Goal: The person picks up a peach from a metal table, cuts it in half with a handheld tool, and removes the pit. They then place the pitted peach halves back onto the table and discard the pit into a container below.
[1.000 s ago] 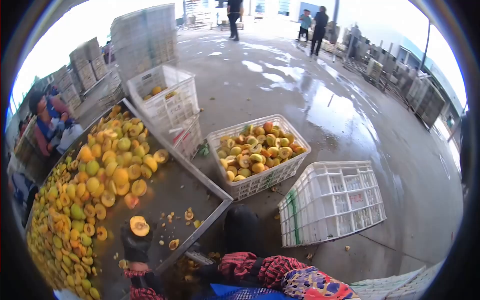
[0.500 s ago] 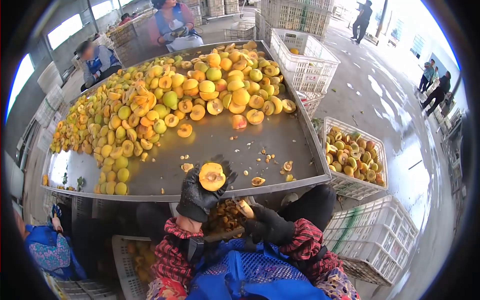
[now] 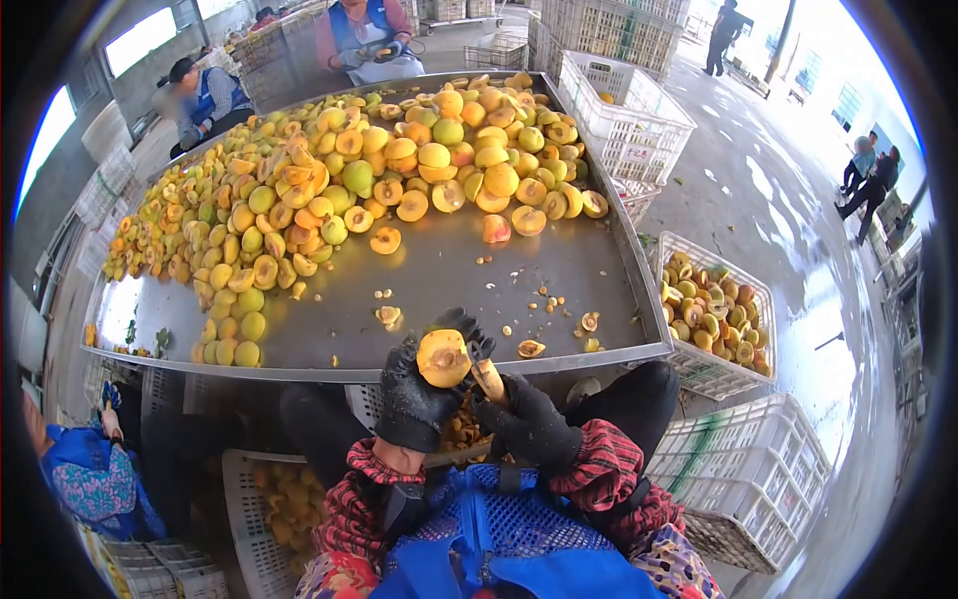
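In a black glove, my left hand [image 3: 411,404] grips a yellow peach half [image 3: 443,358], its cut face with a brownish hollow turned up and to the right. My right hand [image 3: 537,427], also gloved in black, is closed around a wooden-handled tool [image 3: 489,381]. The tool's upper end lies right at the peach half's right edge, and its working tip is hard to make out. Both hands are over the near edge of a metal table [image 3: 479,299]. Beneath them, a crate of brownish scraps [image 3: 463,429] is partly hidden.
A large pile of peaches [image 3: 329,190] covers the table's far and left parts; pits and scraps lie nearer. At right stand a crate of peach halves [image 3: 714,314] and a white crate [image 3: 743,479]. Co-workers sit behind the table [image 3: 369,40] and at lower left [image 3: 95,479].
The tool in my right hand has come up and left to the peach half's edge. My left hand has shifted slightly right with the half, whose cut face has turned rightward.
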The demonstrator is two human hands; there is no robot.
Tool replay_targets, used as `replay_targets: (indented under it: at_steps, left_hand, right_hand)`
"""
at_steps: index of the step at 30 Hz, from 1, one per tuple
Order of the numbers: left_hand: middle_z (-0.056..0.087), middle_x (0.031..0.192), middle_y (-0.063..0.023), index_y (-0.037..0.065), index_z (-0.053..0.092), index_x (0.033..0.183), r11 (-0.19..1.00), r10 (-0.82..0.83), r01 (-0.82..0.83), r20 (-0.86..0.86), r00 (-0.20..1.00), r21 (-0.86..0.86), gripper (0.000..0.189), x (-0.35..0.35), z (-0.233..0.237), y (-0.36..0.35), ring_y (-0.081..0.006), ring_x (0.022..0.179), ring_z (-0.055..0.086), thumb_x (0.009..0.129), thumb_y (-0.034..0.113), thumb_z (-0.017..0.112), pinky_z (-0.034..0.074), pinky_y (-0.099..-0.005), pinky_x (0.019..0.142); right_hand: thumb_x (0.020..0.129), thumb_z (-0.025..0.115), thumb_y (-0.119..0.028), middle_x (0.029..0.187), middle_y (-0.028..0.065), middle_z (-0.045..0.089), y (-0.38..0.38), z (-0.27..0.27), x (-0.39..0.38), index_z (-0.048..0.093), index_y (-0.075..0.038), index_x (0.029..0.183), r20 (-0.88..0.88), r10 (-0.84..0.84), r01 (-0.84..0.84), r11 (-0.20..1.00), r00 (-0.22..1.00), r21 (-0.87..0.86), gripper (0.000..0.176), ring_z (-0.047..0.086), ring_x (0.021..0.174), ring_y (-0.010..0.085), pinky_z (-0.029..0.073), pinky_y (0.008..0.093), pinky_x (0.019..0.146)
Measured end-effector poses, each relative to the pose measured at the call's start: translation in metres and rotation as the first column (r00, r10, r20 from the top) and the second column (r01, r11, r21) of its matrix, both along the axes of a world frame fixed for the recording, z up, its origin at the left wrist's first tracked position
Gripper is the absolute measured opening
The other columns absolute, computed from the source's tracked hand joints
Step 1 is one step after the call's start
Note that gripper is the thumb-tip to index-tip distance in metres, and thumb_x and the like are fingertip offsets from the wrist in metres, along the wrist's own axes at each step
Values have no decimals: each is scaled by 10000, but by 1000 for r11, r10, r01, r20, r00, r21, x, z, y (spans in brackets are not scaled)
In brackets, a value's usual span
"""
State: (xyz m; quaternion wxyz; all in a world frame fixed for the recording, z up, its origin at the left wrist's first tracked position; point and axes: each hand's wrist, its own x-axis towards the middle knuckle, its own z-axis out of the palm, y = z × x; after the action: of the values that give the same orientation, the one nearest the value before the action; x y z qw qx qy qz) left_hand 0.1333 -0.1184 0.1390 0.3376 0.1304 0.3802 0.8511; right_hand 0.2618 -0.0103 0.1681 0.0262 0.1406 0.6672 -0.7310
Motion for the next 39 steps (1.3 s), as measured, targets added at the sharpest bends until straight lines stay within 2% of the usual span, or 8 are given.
replay_targets:
  at_steps: [4, 7, 12, 14, 17, 27, 33, 39]
  left_hand:
    - [523, 1229, -221, -76, 434, 1261, 975, 40, -98, 277, 960, 198, 546, -4, -13, 1, -349, 1133, 510, 892, 327, 434, 390, -484, 1012]
    - [522, 1242, -202, -56, 430, 1277, 943, 17, -169, 469, 883, 285, 562, -12, -11, -8, -328, 1148, 506, 869, 331, 443, 379, -469, 1027]
    - [524, 1239, -188, -32, 450, 1260, 908, -184, -11, 421, 888, 420, 515, -14, -17, -20, -308, 1132, 521, 927, 357, 401, 415, -439, 994]
    - [546, 1201, -183, -18, 479, 1227, 995, 76, -77, 4, 997, 63, 502, 2, -8, -14, -294, 1088, 550, 973, 396, 350, 449, -422, 957]
    - [560, 1179, -178, -15, 491, 1215, 989, 18, -67, 333, 943, 135, 507, 1, -2, -9, -293, 1062, 564, 970, 407, 356, 455, -426, 949]
    - [569, 1160, -172, -22, 493, 1212, 975, 47, -115, 334, 941, 188, 503, 10, 3, -1, -299, 1063, 562, 968, 401, 369, 429, -442, 985]
    - [560, 1169, -167, -20, 493, 1209, 977, 114, -162, 299, 947, 141, 503, 12, -7, -2, -297, 1098, 540, 967, 404, 373, 390, -470, 1022]
    - [549, 1184, -170, -22, 490, 1213, 979, 87, -145, 349, 933, 145, 502, 8, -28, -6, -295, 1116, 525, 974, 396, 346, 371, -467, 1036]
  right_hand:
    - [899, 546, -153, 866, 149, 611, -3, -24, 4, 511, -35, 1173, -180, 281, -82, 718, 943, 692, 300, 617, 733, 259, 478, 361, 645]
    - [875, 578, -162, 903, 208, 603, 1, -27, 9, 511, -33, 1160, -221, 501, -331, 784, 836, 526, 320, 618, 797, 342, 474, 401, 685]
    - [876, 572, -157, 931, 227, 606, -1, 10, 1, 478, 2, 1139, 27, 198, -191, 893, 980, 407, 322, 620, 855, 357, 477, 421, 704]
    - [881, 566, -160, 946, 227, 608, -4, -4, -2, 455, 2, 1163, -95, 178, -113, 875, 979, 470, 343, 620, 865, 366, 478, 426, 708]
    - [891, 557, -173, 949, 227, 614, -11, -18, -9, 433, -4, 1184, -244, 138, -8, 883, 960, 469, 360, 624, 863, 378, 481, 435, 708]
    - [928, 494, -202, 944, 227, 603, -17, -21, -20, 359, -47, 1288, -35, 109, -81, 884, 993, 460, 415, 624, 834, 392, 482, 443, 701]
    - [889, 519, -82, 1044, 252, 500, -18, -50, -28, 91, -185, 1469, -273, 262, -94, 858, 926, 504, 728, 578, 865, 389, 476, 424, 739]
    - [818, 512, 19, 958, 209, 567, -25, -33, -27, 154, -116, 1456, -353, 257, 36, 761, 900, 647, 743, 596, 784, 326, 472, 400, 660]
